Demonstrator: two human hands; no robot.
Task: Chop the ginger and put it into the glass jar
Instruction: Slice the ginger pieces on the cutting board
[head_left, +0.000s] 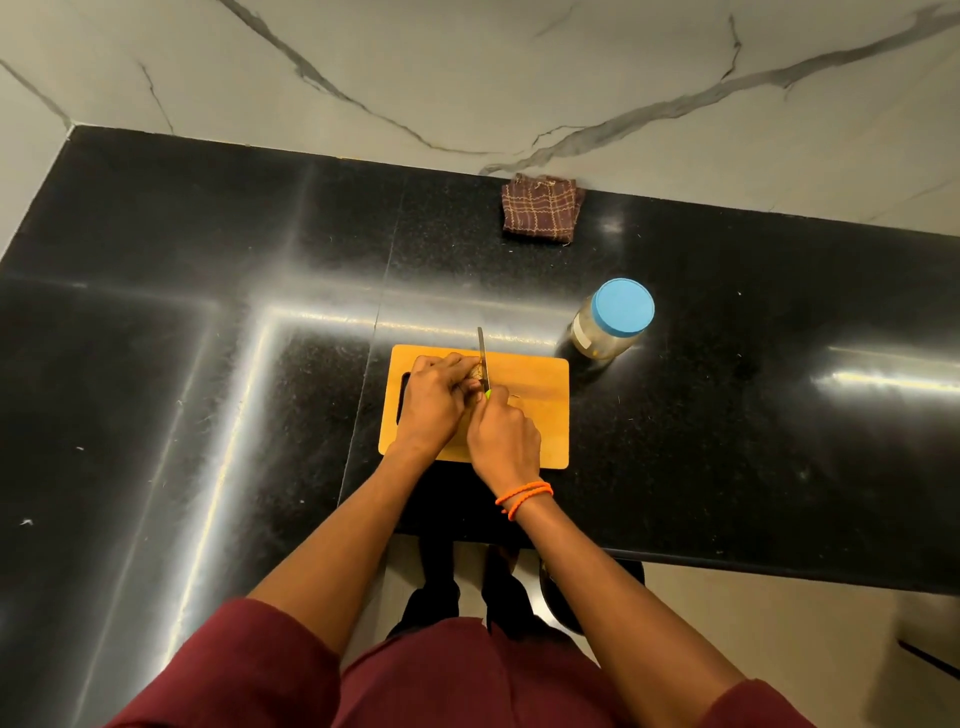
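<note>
Hands on one cutting board (540, 410): left (434, 400) pinching one ginger (475, 372), right (503, 434) gripping one knife (483, 358).

- The ginger (475, 372) is almost all covered by the left hand (435, 397); only a small brownish part shows beside the blade.
- The handle of the knife (482, 357) is hidden inside the right hand (503, 435); only a little green shows at the fingers.
- A large part of the wooden board (540, 410) lies under both hands.
- The content of the glass jar (605, 332) is too dim to tell, perhaps something yellowish.
- The black countertop (208, 364) is cut off at the left and right edges.
</note>
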